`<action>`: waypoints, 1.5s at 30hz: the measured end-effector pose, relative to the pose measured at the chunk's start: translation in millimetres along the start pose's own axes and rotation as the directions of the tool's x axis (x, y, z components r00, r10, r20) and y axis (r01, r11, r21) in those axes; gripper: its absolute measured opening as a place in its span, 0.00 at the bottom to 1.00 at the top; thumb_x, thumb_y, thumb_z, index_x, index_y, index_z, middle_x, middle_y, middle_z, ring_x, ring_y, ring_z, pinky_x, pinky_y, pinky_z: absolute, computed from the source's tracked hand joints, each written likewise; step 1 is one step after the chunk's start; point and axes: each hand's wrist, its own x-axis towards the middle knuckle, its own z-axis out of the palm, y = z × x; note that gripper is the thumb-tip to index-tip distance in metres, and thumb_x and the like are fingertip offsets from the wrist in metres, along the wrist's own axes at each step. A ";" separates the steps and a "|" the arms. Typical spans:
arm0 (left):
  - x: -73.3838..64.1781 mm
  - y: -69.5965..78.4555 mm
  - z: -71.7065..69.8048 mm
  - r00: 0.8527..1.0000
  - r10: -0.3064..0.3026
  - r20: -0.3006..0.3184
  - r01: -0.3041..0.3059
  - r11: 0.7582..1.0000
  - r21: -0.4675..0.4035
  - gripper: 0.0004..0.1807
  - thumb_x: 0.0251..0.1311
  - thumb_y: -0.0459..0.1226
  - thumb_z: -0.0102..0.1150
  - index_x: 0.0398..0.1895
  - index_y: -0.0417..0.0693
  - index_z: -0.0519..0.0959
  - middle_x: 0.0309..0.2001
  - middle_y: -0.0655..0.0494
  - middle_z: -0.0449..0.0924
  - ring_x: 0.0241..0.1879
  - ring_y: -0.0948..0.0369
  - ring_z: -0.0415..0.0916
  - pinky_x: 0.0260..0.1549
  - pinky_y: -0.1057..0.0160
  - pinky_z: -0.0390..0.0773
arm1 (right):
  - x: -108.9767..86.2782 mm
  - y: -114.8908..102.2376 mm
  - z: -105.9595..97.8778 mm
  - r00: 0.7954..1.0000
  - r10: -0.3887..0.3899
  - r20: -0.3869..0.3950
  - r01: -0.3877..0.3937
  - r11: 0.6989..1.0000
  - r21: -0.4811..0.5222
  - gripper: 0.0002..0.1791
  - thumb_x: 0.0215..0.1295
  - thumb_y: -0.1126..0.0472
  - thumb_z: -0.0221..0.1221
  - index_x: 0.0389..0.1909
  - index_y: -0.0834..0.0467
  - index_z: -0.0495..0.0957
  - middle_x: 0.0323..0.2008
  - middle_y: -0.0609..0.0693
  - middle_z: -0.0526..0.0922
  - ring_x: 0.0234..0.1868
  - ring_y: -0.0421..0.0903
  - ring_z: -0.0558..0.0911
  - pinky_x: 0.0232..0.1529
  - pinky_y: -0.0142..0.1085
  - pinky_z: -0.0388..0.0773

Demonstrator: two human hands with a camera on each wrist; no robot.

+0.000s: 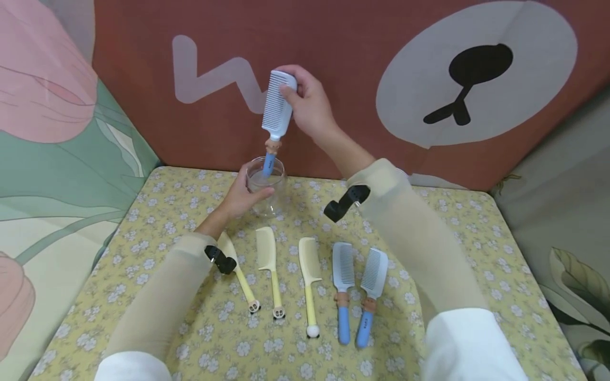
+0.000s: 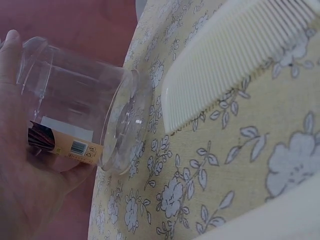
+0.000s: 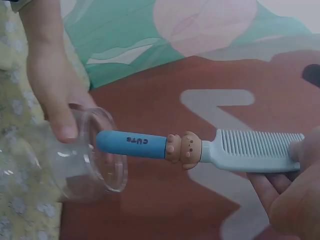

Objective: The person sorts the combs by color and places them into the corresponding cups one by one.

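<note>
My right hand (image 1: 312, 103) pinches a light blue comb (image 1: 278, 103) by the end of its toothed head, thumb across the teeth. The comb hangs handle down, and its blue handle tip (image 3: 112, 142) is at the mouth of a clear plastic jar (image 1: 267, 198). Between the handle and the head sits a small brown bear figure (image 3: 184, 150). My left hand (image 1: 242, 196) grips the jar around its upper side. In the left wrist view the jar (image 2: 80, 95) carries a label with a barcode (image 2: 78, 147), and its base is at the tablecloth.
Three pale yellow combs with panda ends, the middle one (image 1: 274, 270) among them, lie in front of the jar. Right of them lie two blue combs, one (image 1: 343, 291) beside the other (image 1: 371, 296). A floral cloth (image 1: 190, 211) covers the table; a brown printed backdrop (image 1: 333, 32) stands behind.
</note>
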 end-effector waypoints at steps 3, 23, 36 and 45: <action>0.2 2.1 -0.4 0.999 -0.034 0.013 0.034 0.999 0.007 0.45 0.67 0.29 0.63 0.80 0.45 0.47 0.77 0.44 0.54 0.76 0.49 0.52 0.72 0.47 0.57 | 2.3 12.3 8.9 0.999 0.001 0.040 0.000 0.999 -0.038 0.17 0.78 0.66 0.52 0.63 0.59 0.76 0.54 0.55 0.80 0.51 0.46 0.81 0.51 0.35 0.79; -0.8 3.1 -2.0 0.989 -0.147 0.014 0.146 0.988 0.052 0.45 0.67 0.36 0.65 0.78 0.46 0.47 0.73 0.42 0.59 0.70 0.47 0.62 0.68 0.45 0.63 | -8.1 77.9 39.8 0.943 0.029 0.332 0.004 0.995 -0.099 0.17 0.79 0.65 0.50 0.65 0.61 0.74 0.57 0.57 0.80 0.52 0.49 0.80 0.49 0.39 0.79; -0.7 2.4 0.0 0.993 -0.118 0.030 0.118 0.993 0.014 0.45 0.67 0.33 0.64 0.79 0.46 0.46 0.69 0.39 0.63 0.66 0.46 0.66 0.66 0.47 0.67 | -13.9 87.8 37.7 0.936 0.025 0.351 0.047 0.980 -0.195 0.15 0.78 0.67 0.52 0.60 0.61 0.78 0.56 0.56 0.81 0.52 0.48 0.79 0.50 0.37 0.77; 1.1 1.2 0.8 0.992 -0.123 0.032 0.122 0.992 0.028 0.46 0.67 0.34 0.64 0.80 0.46 0.45 0.72 0.40 0.58 0.69 0.45 0.61 0.67 0.44 0.64 | -12.7 88.5 37.7 0.936 0.035 0.351 0.092 0.936 -0.340 0.17 0.78 0.65 0.54 0.63 0.60 0.77 0.61 0.55 0.80 0.57 0.49 0.79 0.54 0.37 0.76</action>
